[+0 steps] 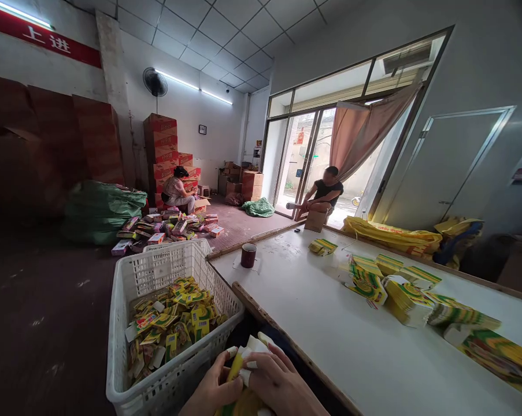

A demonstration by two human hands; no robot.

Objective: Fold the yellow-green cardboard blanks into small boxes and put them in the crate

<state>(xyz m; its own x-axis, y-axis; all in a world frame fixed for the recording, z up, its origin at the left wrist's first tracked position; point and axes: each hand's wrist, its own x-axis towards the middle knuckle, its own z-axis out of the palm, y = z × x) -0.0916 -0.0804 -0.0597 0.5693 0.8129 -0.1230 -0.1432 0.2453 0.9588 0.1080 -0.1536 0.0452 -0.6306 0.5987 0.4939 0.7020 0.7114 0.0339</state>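
Observation:
Low at the front, my left hand [217, 386] and my right hand [278, 375] are both closed round a yellow card box [245, 401] with white inner flaps. Several of my fingertips wear white wraps. My fingers cover much of the box, so its full shape is hidden. Just left of my hands stands a white plastic crate [117, 323], holding many small yellow printed card packets [187, 315]. To the right, stacks of flat yellow and green cartons [406, 297] lie on the white table [295, 300].
A dark red mug [248, 255] stands near the table's wooden edge. Behind the crate, loose boxes [174, 226] cover the floor near a seated person [178, 188] and stacked red cartons [162, 144]. Another person [324, 193] sits beyond the table by the doorway.

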